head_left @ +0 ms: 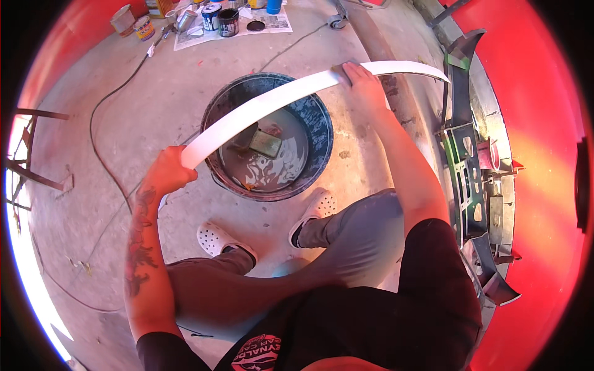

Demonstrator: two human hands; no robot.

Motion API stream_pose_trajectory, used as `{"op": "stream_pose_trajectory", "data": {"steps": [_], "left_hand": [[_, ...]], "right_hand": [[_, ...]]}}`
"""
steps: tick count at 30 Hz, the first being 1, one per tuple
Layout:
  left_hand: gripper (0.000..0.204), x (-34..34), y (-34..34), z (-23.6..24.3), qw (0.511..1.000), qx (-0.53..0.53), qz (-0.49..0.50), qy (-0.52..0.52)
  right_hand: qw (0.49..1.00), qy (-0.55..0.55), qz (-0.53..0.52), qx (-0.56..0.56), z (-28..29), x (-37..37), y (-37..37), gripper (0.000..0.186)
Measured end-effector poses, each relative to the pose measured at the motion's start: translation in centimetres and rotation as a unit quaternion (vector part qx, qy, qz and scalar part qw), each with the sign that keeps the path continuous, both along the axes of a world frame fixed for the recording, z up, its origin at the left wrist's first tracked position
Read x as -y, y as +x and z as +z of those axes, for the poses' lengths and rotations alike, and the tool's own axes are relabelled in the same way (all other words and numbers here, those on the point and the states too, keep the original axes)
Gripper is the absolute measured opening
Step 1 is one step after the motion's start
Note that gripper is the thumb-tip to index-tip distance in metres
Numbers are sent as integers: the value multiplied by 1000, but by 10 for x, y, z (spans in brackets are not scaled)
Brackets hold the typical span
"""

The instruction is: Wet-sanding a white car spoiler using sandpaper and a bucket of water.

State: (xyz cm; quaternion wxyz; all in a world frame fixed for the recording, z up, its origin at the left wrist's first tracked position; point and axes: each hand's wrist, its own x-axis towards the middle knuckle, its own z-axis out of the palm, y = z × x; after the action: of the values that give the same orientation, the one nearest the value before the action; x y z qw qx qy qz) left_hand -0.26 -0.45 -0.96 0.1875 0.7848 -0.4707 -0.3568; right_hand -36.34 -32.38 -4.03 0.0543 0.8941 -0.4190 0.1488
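A long, curved white strip [272, 98], like a car trim piece, spans the view above a dark bucket [328, 139]. My left hand [166, 173] is closed around its near left end. Farther along the strip, my right hand [365, 88] presses its fingers over the upper face, with a small grey-brown pad [338, 70] showing at the fingertips. Most of that pad is hidden under the hand. Cloudy water fills the lower part of the bucket, and a greenish block [266, 143] sits in it.
Paint cans [211, 17] and a dark lid [255, 26] stand on newspaper [192, 41] at the back. A cable [94, 117] runs along the floor at left. A dark bumper-like frame [461, 154] leans near the red wall [538, 185] at right.
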Motion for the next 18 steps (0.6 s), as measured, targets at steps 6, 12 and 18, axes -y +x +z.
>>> {"op": "stream_pose_trajectory", "data": {"steps": [6,12,18], "left_hand": [[31,-5,-1,3,999,29,2,12],[32,-1,-8,13,998,59,-16,8],[35,-1,-9,11,999,51,-2,13]], "right_hand": [[1000,6,29,9,9,6,-24,49],[996,-11,-26,-90,21,-5,-1,53],[979,3,201,35,13,-128,96,54]]}}
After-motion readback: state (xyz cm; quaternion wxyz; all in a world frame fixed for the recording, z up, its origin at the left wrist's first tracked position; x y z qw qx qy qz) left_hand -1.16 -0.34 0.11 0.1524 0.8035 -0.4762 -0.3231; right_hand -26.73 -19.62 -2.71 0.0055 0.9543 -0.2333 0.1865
